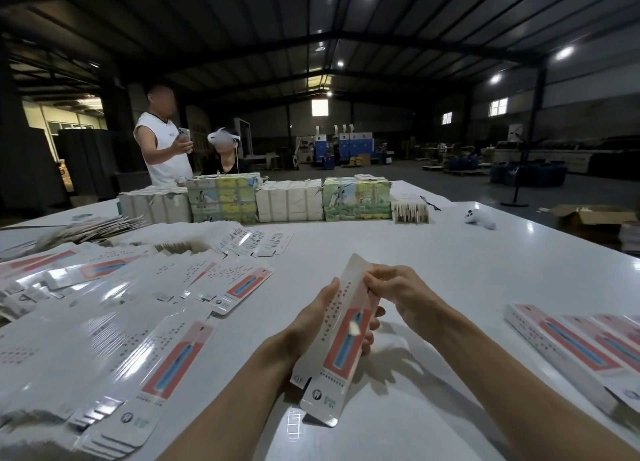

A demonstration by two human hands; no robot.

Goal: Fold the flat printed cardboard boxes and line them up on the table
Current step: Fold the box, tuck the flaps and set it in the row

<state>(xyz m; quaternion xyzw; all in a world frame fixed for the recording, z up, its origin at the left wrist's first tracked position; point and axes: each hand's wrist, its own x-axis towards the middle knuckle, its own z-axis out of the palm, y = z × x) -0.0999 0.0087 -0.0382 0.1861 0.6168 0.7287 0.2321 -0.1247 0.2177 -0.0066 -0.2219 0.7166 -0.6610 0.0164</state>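
The left hand (323,317) curls round the middle of a printed box (343,351), fingers wrapped behind it, holding it tilted above the desk (381,225). The right hand (398,292) pinches the box's upper edge. Flat boxes (138,322) lie spread to the left, and folded boxes (568,350) are lined up to the right.

One wide-angle camera, worn on the person's head, gave the only view. It faced forward and somewhat down across the white tabletop (433,253). It sat close above the hands: the left hand (311,322) and the right hand (401,294) lay low in the middle of the frame, with the cardboard box (343,350) held between them, and both forearms ran in from the bottom edge. The lens bowed the tabletop's edges. Farther off, the view reached deep into the hall and up to the roof (311,28).
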